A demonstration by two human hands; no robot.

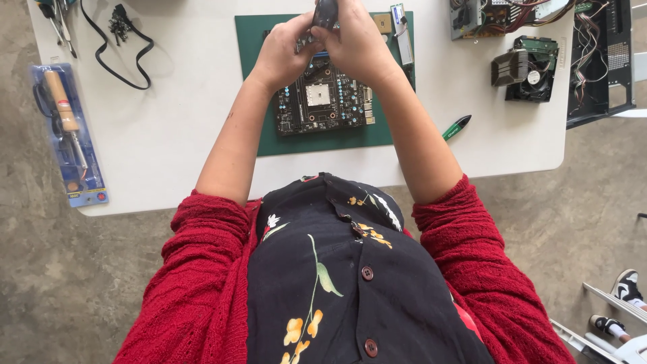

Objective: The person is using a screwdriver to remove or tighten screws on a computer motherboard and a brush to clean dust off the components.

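White table: a green mat lies at its middle, reaching the far edge. On the mat sits a dark circuit board. Above the board's far side, left hand and right hand are pressed together, both gripping a small dark rounded object.

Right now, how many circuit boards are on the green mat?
1: a dark circuit board sits mid green mat, under the left hand and right hand. The hands hide the mat's far end, so more could be there.
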